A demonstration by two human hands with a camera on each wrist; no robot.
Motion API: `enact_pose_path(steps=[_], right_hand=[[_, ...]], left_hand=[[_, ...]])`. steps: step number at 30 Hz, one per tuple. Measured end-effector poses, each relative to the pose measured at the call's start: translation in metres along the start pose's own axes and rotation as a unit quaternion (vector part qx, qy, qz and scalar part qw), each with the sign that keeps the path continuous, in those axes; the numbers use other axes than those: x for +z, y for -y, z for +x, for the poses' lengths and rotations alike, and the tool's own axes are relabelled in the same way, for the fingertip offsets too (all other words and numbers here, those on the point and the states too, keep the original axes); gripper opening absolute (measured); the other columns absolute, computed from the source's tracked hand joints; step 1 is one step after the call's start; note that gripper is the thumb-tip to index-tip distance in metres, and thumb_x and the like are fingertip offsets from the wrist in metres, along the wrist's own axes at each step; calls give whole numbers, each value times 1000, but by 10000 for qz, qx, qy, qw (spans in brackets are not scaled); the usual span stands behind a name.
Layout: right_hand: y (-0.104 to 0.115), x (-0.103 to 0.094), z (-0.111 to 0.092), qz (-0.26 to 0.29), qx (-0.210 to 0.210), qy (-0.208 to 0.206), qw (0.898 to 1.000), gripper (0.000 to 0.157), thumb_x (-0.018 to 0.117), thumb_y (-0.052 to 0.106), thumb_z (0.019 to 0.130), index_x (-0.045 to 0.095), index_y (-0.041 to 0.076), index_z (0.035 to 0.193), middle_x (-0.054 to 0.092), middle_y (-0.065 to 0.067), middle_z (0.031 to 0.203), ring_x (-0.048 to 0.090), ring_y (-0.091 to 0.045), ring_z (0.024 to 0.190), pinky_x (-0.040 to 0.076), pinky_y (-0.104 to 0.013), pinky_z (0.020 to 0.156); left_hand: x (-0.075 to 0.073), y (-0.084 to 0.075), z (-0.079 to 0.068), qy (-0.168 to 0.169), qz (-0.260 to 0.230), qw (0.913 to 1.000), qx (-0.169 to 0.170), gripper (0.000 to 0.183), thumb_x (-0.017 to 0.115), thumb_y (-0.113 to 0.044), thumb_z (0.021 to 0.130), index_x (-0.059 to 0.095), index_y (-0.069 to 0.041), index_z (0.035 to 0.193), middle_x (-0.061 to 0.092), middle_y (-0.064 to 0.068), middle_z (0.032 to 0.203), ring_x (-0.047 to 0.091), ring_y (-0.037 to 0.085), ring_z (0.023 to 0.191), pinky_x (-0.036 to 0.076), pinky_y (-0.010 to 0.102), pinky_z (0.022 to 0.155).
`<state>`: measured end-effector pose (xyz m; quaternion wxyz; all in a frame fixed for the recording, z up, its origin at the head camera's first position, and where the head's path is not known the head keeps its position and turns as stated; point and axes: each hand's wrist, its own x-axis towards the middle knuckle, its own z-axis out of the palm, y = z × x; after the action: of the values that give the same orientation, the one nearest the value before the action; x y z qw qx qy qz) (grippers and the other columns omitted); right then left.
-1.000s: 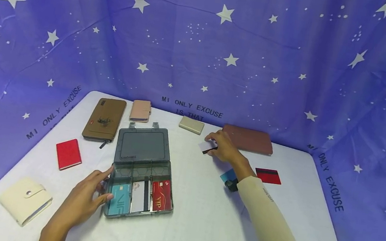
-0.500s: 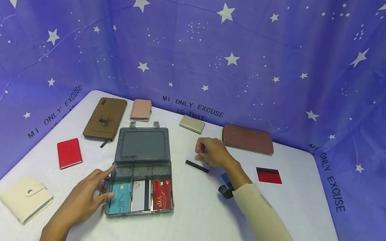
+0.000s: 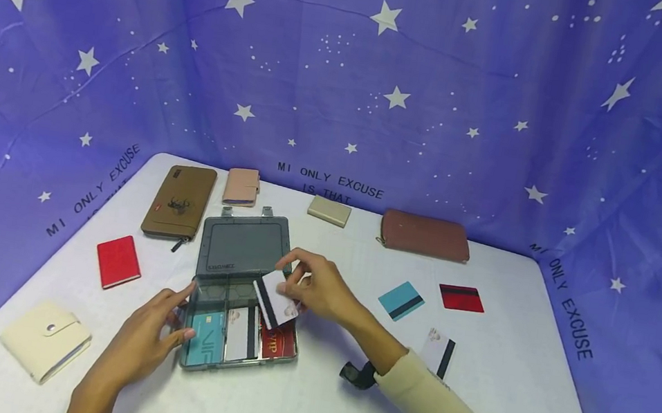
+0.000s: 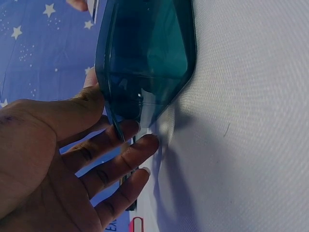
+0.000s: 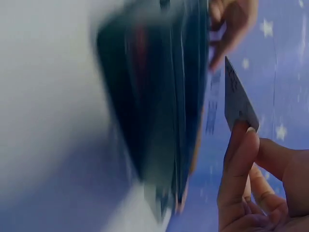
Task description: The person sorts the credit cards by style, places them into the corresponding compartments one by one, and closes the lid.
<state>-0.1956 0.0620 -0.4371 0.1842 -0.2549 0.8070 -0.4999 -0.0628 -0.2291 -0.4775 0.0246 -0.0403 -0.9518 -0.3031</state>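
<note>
A translucent grey plastic box [image 3: 203, 365] with its lid raised stands on the table, with a blue VIP card [image 3: 205, 338], a white card [image 3: 237, 337] and a red VIP card [image 3: 275, 344] in its front compartments. My left hand [image 3: 146, 336] grips the box's left wall; in the left wrist view its thumb lies at the rim and its fingers at the outer side. My right hand [image 3: 323, 289] pinches a white card with a black stripe [image 3: 274, 297] between thumb and fingers. This card is tilted above the box's right compartments and partly covers the red card.
A blue card [image 3: 401, 301], a red card [image 3: 461, 298] and another white card [image 3: 436, 353] lie at right. Around the back and left are a brown wallet [image 3: 181, 203], pink card holder [image 3: 242, 188], gold case [image 3: 329, 211], reddish-brown wallet [image 3: 425, 235], red booklet [image 3: 119, 262] and cream wallet [image 3: 44, 342].
My right hand has lifted the white card from the table and carried it left, over the box. The cards at right are uncovered. My left hand stays at the box.
</note>
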Motion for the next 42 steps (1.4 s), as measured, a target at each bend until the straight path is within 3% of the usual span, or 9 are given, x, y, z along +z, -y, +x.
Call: enact_pose_path(steps=[7, 12, 18, 24, 30, 36, 42], right_hand=[[0, 37, -6, 147, 187, 509, 9984, 36, 76, 9, 88, 62, 9, 122, 73, -5, 78, 69, -25, 53, 56, -38, 49], [-2, 40, -9, -255, 172, 646, 9974, 32, 76, 13, 88, 67, 7, 118, 71, -9, 72, 66, -22, 50, 55, -33, 48], [-6, 30, -13, -495, -222, 730, 9959, 34, 78, 23, 87, 68, 11, 117, 69, -1, 73, 64, -15, 57, 53, -27, 55], [-26, -7, -21, -908, -441, 341, 9943, 40, 83, 26, 82, 69, 14, 117, 68, 5, 78, 61, -13, 70, 51, -27, 65], [-58, -67, -43, -1501, -347, 156, 9879, 45, 88, 22, 76, 70, 12, 116, 69, -7, 96, 63, -25, 91, 52, -42, 79], [-85, -122, -69, -2159, 144, 36, 9763, 53, 91, 22, 71, 69, 19, 119, 64, -5, 113, 57, -26, 106, 48, -43, 88], [-102, -152, -86, -2629, 517, -101, 9634, 55, 91, 14, 70, 68, 18, 120, 58, -10, 119, 48, -30, 114, 45, -46, 94]], left_hand=[[1, 0, -1, -44, -3, 10000, 60, 79, 81, -18, 82, 43, -13, 151, 61, 2, 114, 59, 9, 86, 48, 41, 82], [0, 1, -1, -58, -37, 10000, 59, 79, 81, -17, 82, 43, -13, 151, 61, 3, 115, 62, 10, 86, 49, 44, 85], [-1, 1, -1, -104, -48, 9999, 126, 79, 81, -15, 81, 44, -12, 151, 62, 4, 115, 63, 10, 85, 49, 44, 84], [-1, 0, -2, -70, -47, 9999, 136, 79, 82, -16, 81, 44, -12, 150, 62, 3, 113, 63, 9, 85, 49, 44, 84], [-1, 0, -2, -83, -26, 9999, 148, 80, 82, -15, 80, 45, -12, 150, 62, 2, 111, 63, 7, 83, 49, 44, 85], [0, 1, -2, -140, 18, 9997, 208, 79, 82, -16, 80, 45, -12, 150, 62, 2, 111, 63, 6, 83, 49, 44, 84], [1, 0, -3, -135, -7, 9997, 210, 79, 82, -16, 80, 45, -11, 150, 61, 1, 110, 63, 5, 83, 49, 44, 84]])
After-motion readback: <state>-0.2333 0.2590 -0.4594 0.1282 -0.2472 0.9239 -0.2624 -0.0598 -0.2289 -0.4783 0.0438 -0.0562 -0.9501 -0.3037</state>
